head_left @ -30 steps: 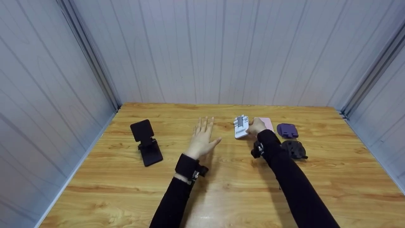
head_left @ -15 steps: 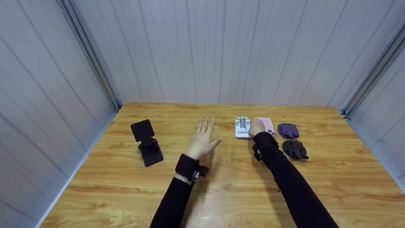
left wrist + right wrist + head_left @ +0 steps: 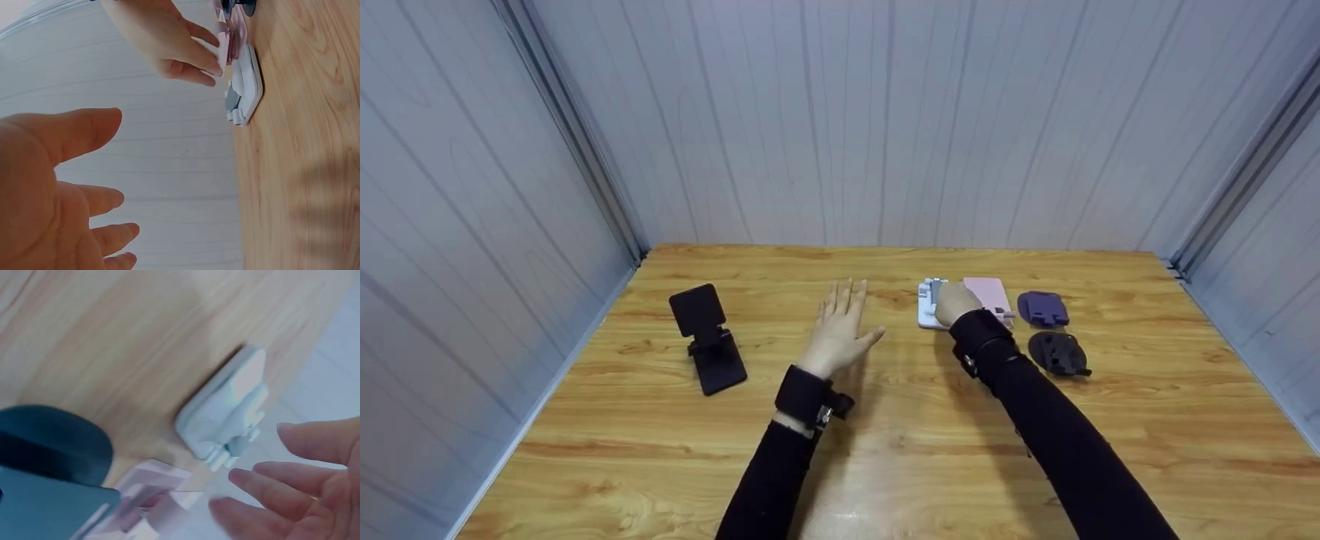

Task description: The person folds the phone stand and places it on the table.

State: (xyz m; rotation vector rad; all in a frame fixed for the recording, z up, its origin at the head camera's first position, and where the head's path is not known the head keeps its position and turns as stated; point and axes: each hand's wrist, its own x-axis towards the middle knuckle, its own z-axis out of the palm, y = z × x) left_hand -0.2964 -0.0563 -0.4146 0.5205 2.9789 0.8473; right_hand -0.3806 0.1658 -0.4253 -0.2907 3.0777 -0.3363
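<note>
My left hand (image 3: 838, 337) is held over the middle of the table, palm down, fingers straight and spread, holding nothing. My right hand (image 3: 958, 302) hovers above a white folding phone stand (image 3: 927, 319), hiding its right part in the head view. In the right wrist view the fingers are loosely bent and apart from the white stand (image 3: 216, 408), with nothing between them. That stand lies folded flat, its grey hinge piece on top. A pink folded stand (image 3: 987, 291) lies just right of it.
To the right lie a purple folded stand (image 3: 1044, 309) and a black round-based one (image 3: 1059, 354). At the left a black phone stand (image 3: 718, 366) stands unfolded with its plate raised. A pale panel wall (image 3: 847, 150) rises behind the wooden table (image 3: 900, 465).
The white stand, tilted in my right hand a second ago, now lies flat on the table. My right hand has let go and shifted slightly left above it. The left hand has stayed still.
</note>
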